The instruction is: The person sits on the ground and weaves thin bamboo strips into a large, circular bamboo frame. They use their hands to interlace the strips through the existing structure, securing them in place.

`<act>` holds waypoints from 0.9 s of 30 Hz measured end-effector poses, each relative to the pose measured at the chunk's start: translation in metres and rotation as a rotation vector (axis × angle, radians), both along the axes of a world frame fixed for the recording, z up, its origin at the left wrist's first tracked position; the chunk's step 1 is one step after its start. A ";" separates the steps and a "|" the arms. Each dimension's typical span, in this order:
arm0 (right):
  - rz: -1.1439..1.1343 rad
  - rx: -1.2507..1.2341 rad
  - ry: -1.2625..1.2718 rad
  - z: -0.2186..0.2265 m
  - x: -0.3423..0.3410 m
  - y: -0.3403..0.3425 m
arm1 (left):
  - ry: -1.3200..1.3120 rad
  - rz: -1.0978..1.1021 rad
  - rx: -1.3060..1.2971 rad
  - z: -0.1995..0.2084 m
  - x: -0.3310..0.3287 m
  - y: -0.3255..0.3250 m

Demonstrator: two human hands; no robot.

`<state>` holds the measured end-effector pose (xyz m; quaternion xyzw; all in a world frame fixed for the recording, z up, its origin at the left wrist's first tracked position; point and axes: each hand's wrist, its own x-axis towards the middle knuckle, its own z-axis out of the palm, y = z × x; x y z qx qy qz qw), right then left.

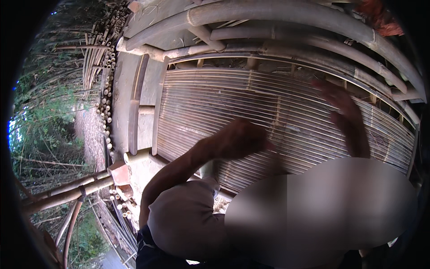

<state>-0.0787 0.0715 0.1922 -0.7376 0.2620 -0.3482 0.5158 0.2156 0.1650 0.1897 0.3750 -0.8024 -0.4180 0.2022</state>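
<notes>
A slatted bamboo platform (197, 103), made of thin strips laid side by side, spreads out in front of me. My left hand (244, 139) is over its middle, fingers curled closed. Whether anything sits in that grip is too blurred to make out. Farther right, my right hand (342, 105) is raised over the slats, its fingers and thumb apart and smeared by motion. I see nothing held in it. A pale blurred patch hides the lower right, including part of the platform's near edge and my right forearm.
Thick bamboo rails (277, 13) run along the far side of the platform. A dark upright-looking board (138, 105) lies off its left end. Cut bamboo poles (105, 107) are stacked at the left. A red brick (120, 174) is near bamboo poles at lower left.
</notes>
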 end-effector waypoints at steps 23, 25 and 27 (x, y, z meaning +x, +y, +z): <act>-0.311 0.336 0.484 -0.025 0.188 -0.108 | -0.474 0.656 -0.101 -0.186 0.363 -0.142; -0.403 0.435 0.460 -0.029 0.221 -0.110 | -0.460 0.559 0.053 -0.193 0.375 -0.152; -0.363 0.444 0.445 -0.057 0.243 -0.117 | -0.410 0.509 0.183 -0.201 0.386 -0.162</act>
